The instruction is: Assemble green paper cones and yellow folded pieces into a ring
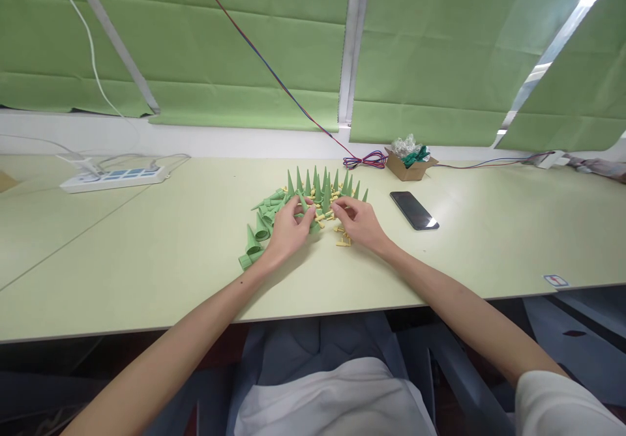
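Green plastic cone-shaped spikes [326, 196] stand upright in a cluster just beyond my hands, with small yellow plastic pieces [320, 218] among them. My left hand [291, 226] is closed on a green cone spike [302, 201], held between thumb and fingers. My right hand [360, 222] has its fingertips pinched together beside the yellow pieces; what they hold, if anything, is too small to make out. More green cones [252, 242] lie in a loose pile to the left, partly hidden behind my left hand. Several loose yellow pieces [343, 243] lie below my right hand.
A black phone [415, 210] lies on the pale table [161, 260] to the right. Behind it are a small cardboard box [409, 167] with clear and green wrapping and a coiled red-blue cable [366, 159]. A white power strip [115, 178] sits at the left back.
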Demonstrator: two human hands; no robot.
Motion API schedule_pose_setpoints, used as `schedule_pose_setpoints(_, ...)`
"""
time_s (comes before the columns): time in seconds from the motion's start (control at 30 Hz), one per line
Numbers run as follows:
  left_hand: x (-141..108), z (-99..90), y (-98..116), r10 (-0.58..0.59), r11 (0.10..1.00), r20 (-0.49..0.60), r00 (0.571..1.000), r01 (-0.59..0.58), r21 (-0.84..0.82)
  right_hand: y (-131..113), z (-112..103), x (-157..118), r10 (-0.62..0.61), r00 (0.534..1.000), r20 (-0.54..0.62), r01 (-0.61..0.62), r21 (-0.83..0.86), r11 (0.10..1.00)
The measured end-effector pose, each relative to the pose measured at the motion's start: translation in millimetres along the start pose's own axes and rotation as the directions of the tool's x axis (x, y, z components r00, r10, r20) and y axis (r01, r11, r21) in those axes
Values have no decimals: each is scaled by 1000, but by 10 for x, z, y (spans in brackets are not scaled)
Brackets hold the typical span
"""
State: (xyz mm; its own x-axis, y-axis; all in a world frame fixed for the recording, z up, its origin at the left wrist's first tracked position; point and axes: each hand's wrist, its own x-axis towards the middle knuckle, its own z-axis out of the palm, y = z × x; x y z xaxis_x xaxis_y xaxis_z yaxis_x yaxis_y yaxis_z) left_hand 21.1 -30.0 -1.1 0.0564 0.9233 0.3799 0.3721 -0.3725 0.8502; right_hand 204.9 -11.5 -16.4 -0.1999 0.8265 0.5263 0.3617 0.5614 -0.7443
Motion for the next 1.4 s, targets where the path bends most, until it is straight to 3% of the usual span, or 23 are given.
schedule_pose_setpoints(0.53, 3, 7, -26, -83, 987, 79, 993, 93, -128, -18, 8, -11, -19, 996, 90, 18, 20, 1000)
schedule_pose_setpoints(0.73, -13, -8, 8, -43, 982, 131, 990, 66, -179, -46, 0, -20, -21, 995, 102, 18, 22, 1000)
schedule_pose_setpoints(1.4, -18, -21, 7, -77, 987, 184, 980, 100, -122, -6, 14, -17, -21, 994, 110, 20, 14, 1000)
